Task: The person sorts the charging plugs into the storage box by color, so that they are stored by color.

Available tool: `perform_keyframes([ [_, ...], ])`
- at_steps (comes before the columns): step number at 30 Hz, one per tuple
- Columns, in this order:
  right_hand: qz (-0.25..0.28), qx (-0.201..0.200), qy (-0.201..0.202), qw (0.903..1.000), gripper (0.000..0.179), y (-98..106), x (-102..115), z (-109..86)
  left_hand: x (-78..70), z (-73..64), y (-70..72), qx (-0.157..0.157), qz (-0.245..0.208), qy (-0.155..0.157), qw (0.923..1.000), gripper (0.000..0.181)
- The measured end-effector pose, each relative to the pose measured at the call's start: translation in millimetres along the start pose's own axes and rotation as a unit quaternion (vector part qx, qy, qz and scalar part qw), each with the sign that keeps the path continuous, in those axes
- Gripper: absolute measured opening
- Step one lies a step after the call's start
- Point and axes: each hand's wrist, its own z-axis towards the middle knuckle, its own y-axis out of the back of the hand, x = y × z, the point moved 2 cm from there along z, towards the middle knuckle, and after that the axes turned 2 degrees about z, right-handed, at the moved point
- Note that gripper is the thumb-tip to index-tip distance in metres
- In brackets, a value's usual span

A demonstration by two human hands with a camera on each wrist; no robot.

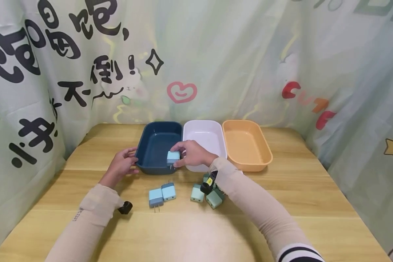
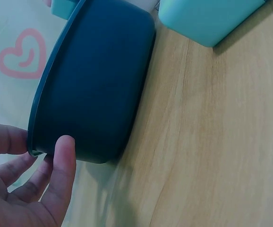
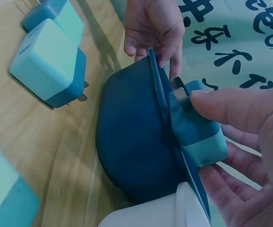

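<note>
In my right hand (image 1: 194, 153) I pinch a light-and-dark-blue charger plug (image 1: 173, 157) over the near right corner of the dark blue tray (image 1: 154, 170). Its metal prongs (image 3: 181, 94) show beside my thumb in the right wrist view. My left hand (image 1: 122, 164) holds the tray's left edge, its fingers around the rim (image 2: 35, 113) in the left wrist view. Two more blue charger plugs (image 1: 155, 197) lie side by side on the table in front of the tray. Several green charger plugs (image 1: 214, 199) are grouped under my right wrist, partly hidden by it.
A white tray (image 1: 204, 125) stands against the blue one, and an orange tray (image 1: 249, 165) is to its right. All three sit on a wooden table (image 1: 190, 233). A printed curtain (image 1: 235, 65) hangs behind and at the sides.
</note>
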Motion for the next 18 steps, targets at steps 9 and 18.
perform_keyframes([
  [9, 0.002, -0.015, -0.028, 0.9995, 0.048, -2, -7, 9.7, 1.1, -2.9, -1.1, -0.002, 0.003, -0.009, 1.0000, 0.054],
  [18, 0.023, -0.023, -0.039, 0.9987, 0.048, -1, -4, 15.9, -0.4, -4.1, -1.3, -0.002, 0.008, -0.006, 1.0000, 0.054],
])
